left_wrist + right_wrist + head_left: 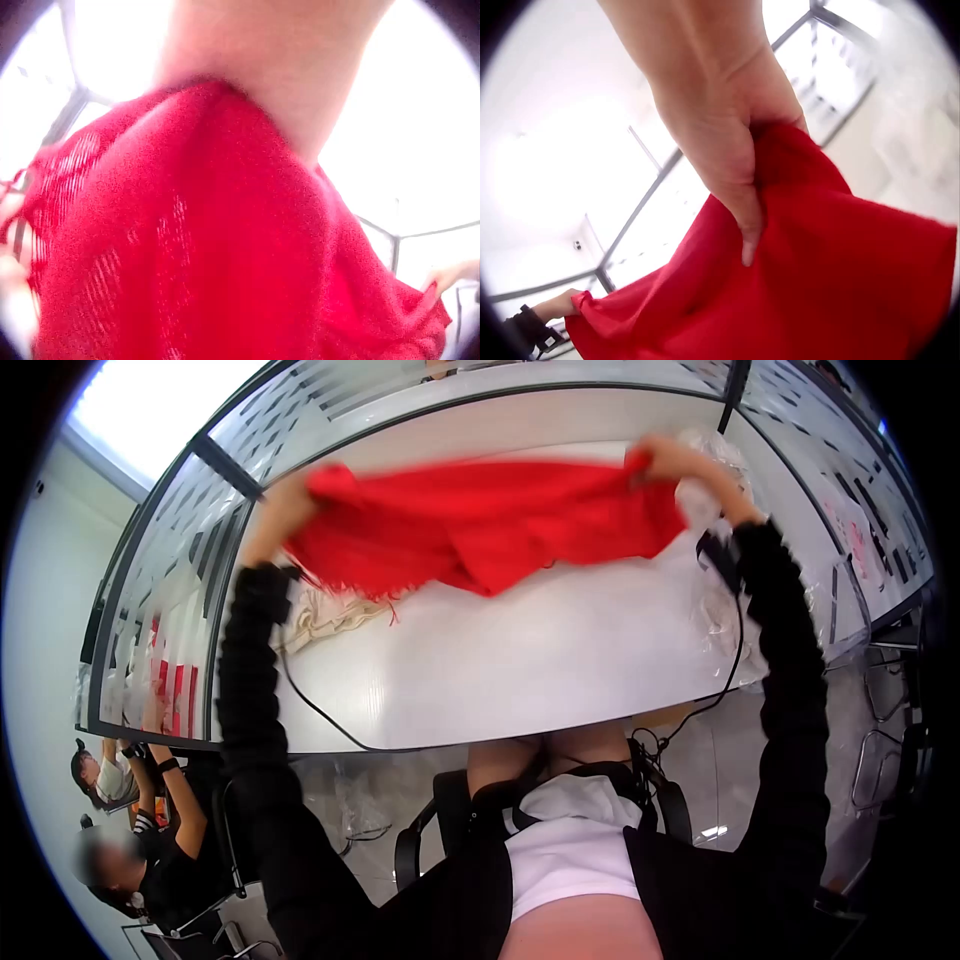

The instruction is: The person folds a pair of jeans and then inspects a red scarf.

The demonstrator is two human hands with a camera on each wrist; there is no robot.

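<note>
A red scarf (490, 525) with a fringe along its left end is stretched between my two hands above the white table (500, 660). My left hand (288, 515) grips its left end, blurred in the head view. My right hand (665, 462) holds the upper right edge. In the right wrist view the thumb of the right hand (727, 161) lies over the cloth, while its other fingers are hidden behind it. The scarf (225, 225) covers most of the left wrist view, where open-knit patches show and the left fingers are partly hidden.
A cream cloth (335, 618) lies crumpled at the table's left side. Clear plastic wrapping (725, 615) is along the right side. Low partition panels frame the table's far and side edges. Another person (165, 870) sits at the lower left. Black cables run from both wrists.
</note>
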